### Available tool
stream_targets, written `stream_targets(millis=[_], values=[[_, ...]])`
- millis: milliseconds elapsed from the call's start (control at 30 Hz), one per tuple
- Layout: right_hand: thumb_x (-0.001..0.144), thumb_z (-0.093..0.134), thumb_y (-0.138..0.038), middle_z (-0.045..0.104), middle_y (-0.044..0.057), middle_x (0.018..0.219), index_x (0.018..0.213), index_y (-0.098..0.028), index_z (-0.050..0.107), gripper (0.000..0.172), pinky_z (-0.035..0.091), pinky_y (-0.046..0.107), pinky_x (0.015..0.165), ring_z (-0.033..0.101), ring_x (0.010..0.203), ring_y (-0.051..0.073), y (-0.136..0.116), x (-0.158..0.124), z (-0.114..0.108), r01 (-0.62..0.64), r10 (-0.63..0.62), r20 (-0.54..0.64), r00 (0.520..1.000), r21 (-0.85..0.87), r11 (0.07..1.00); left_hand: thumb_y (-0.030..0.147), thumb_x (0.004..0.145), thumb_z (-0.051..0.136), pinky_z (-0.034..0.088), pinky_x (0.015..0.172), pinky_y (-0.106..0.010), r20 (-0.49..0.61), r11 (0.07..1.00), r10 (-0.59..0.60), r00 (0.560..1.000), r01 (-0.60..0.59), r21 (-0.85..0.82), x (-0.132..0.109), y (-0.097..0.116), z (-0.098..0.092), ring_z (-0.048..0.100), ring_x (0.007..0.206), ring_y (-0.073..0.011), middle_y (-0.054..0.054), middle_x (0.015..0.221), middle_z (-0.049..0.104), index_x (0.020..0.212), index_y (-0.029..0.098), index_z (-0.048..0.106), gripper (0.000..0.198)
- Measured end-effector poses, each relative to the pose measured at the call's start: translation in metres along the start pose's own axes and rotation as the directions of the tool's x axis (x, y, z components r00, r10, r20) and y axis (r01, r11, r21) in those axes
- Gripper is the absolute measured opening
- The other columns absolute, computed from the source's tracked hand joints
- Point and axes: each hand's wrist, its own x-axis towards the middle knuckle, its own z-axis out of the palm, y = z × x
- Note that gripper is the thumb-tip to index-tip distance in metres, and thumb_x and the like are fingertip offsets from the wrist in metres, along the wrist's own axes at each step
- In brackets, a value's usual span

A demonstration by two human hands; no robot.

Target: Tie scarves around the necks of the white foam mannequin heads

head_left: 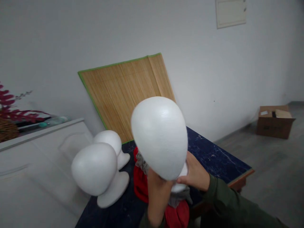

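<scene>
A white mannequin head (160,136) stands upright in the middle of the view, held at its neck between both hands. My left hand (158,193) wraps the neck from the left, its fingertips hidden behind the head. From the right, my right hand (196,172) closes round the neck near the base. Red cloth (140,182) and grey ruffled fabric (178,198) lie around and below the base. Two more white mannequin heads stand on the left, one in front (95,169) and one behind it (109,141).
A dark blue marbled table (209,152) with a wooden edge lies beneath. A bamboo mat (121,91) leans on the wall behind. White cabinets (42,171) with a red plant (14,109) stand at the left. An open cardboard box (274,125) sits on the floor at the right.
</scene>
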Motion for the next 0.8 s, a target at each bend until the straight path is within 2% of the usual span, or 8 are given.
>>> stream_targets(millis=[133,233,300,367,433,567,700,800], values=[[0.064,0.063,-0.05,0.056,0.007,0.113,0.112,-0.02,0.054,0.057,0.032,0.043,0.098,0.048,0.107,0.028,0.043,-0.014,-0.023,-0.1,0.099,0.118,0.988,0.005,0.995,0.038,0.078,0.048,0.032,0.097,-0.041,0.291,0.965,0.258,0.921,-0.235,-0.114,0.025,0.017,0.041,0.042,0.115,-0.0231,-0.01,0.124,0.048,0.123,0.019,0.041,0.049],[0.064,0.063,-0.046,0.058,0.009,0.109,0.111,-0.016,0.055,0.056,0.037,0.042,0.094,0.052,0.102,0.027,0.072,-0.029,-0.039,-0.251,0.25,0.092,0.964,-0.003,0.968,0.036,0.081,0.043,0.029,0.1,-0.037,0.441,0.956,0.285,0.851,-0.222,-0.19,0.03,0.011,0.059,0.039,0.118,-0.0195,-0.008,0.129,0.043,0.127,0.019,0.036,0.049],[0.061,0.065,-0.044,0.058,0.012,0.108,0.111,-0.013,0.053,0.06,0.039,0.042,0.09,0.053,0.1,0.028,0.086,-0.034,-0.047,-0.318,0.32,0.036,0.947,-0.055,0.946,0.036,0.083,0.04,0.031,0.1,-0.034,0.489,0.969,0.23,0.841,-0.151,-0.196,0.034,-0.008,0.064,0.04,0.118,-0.0179,-0.008,0.129,0.044,0.127,0.017,0.037,0.048],[0.056,0.069,-0.042,0.057,0.014,0.109,0.111,-0.011,0.052,0.065,0.04,0.041,0.088,0.052,0.1,0.029,0.098,-0.036,-0.052,-0.342,0.344,-0.007,0.939,-0.129,0.931,0.036,0.083,0.039,0.033,0.098,-0.035,0.42,0.987,0.147,0.895,-0.107,-0.117,0.041,-0.038,0.06,0.044,0.114,-0.0186,-0.009,0.123,0.049,0.121,0.016,0.044,0.044],[0.054,0.07,-0.039,0.056,0.014,0.109,0.112,-0.01,0.051,0.068,0.04,0.041,0.087,0.051,0.1,0.03,0.109,-0.038,-0.053,-0.331,0.337,0.003,0.942,-0.178,0.927,0.036,0.082,0.04,0.035,0.096,-0.038,0.26,0.992,0.113,0.959,-0.122,0.017,0.051,-0.073,0.047,0.048,0.108,-0.0204,-0.009,0.114,0.056,0.111,0.016,0.052,0.038],[0.06,0.066,-0.038,0.056,0.015,0.109,0.111,-0.01,0.05,0.061,0.039,0.042,0.088,0.05,0.101,0.029,0.127,-0.045,-0.045,-0.356,0.376,0.085,0.923,-0.19,0.915,0.035,0.082,0.037,0.041,0.087,-0.037,0.055,0.978,0.068,0.996,-0.077,0.195,0.069,-0.134,0.011,0.055,0.095,-0.0212,-0.01,0.098,0.062,0.096,0.014,0.058,0.033],[0.059,0.066,-0.043,0.049,0.017,0.114,0.115,-0.01,0.044,0.069,0.035,0.043,0.092,0.045,0.106,0.03,0.137,-0.053,-0.04,-0.295,0.324,0.075,0.943,-0.259,0.92,0.033,0.082,0.036,0.044,0.082,-0.033,0.042,0.96,-0.058,0.997,0.044,0.277,0.075,-0.16,-0.01,0.057,0.092,-0.019,-0.01,0.098,0.062,0.1,0.014,0.056,0.033],[0.06,0.063,-0.047,0.044,0.017,0.114,0.115,-0.01,0.039,0.07,0.035,0.044,0.09,0.04,0.109,0.031,0.134,-0.07,-0.043,-0.228,0.194,-0.134,0.972,-0.335,0.914,0.028,0.08,0.038,0.045,0.08,-0.032,0.068,0.945,-0.099,0.993,0.073,0.318,0.076,-0.163,-0.012,0.058,0.089,-0.0176,-0.011,0.099,0.061,0.102,0.013,0.054,0.031]])
